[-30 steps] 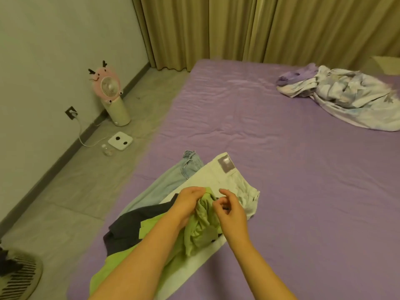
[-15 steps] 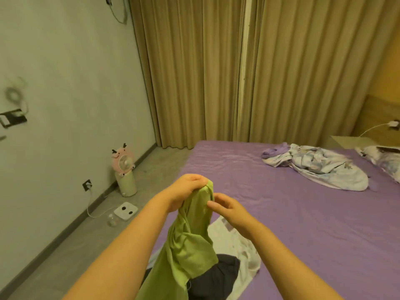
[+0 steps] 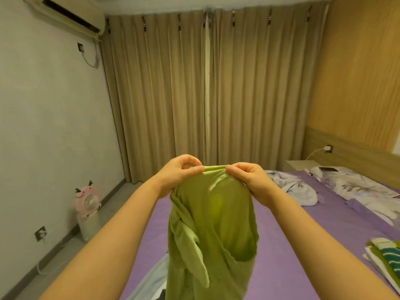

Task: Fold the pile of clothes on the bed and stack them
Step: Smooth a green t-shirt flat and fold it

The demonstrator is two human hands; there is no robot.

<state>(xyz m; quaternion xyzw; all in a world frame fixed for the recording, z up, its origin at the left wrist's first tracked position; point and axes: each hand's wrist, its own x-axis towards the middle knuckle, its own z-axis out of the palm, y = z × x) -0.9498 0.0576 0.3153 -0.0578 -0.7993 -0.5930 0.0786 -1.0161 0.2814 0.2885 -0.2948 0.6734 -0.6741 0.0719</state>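
Both hands are up at chest height over the bed (image 3: pixel 281 245), the left hand (image 3: pixel 180 173) and right hand (image 3: pixel 249 178) close together, each pinching the top hem of the green shirt (image 3: pixel 214 230) between thumb and fingers. The shirt hangs limp and twisted, thin enough to let light through, an opening gaping at its lower right and a sleeve dangling at the left. At the right edge sits a folded stack (image 3: pixel 385 256).

Both forearms (image 3: pixel 121 230) are bare, with no sleeves showing.
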